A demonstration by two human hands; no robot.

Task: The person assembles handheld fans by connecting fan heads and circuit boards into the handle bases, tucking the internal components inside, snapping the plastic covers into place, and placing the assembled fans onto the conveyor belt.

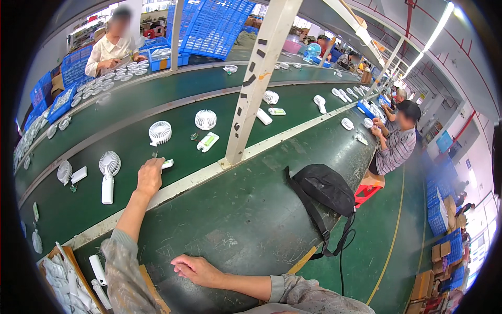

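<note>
My left hand reaches over the pale rail onto the green conveyor belt. Its fingers are closed on a white fan handle, partly hidden by the hand. Just beyond lies a round white fan head, with a small circuit piece between it and my fingertips. To the right are another fan head and an opened handle showing green inside. A whole handheld fan lies to the left. My right hand rests on the dark worktable, fingers curled together, with nothing visible in them.
A black bag with straps lies on the worktable. A striped post rises from the rail. At lower left, a box holds white parts. One co-worker sits across the belts, another at the right.
</note>
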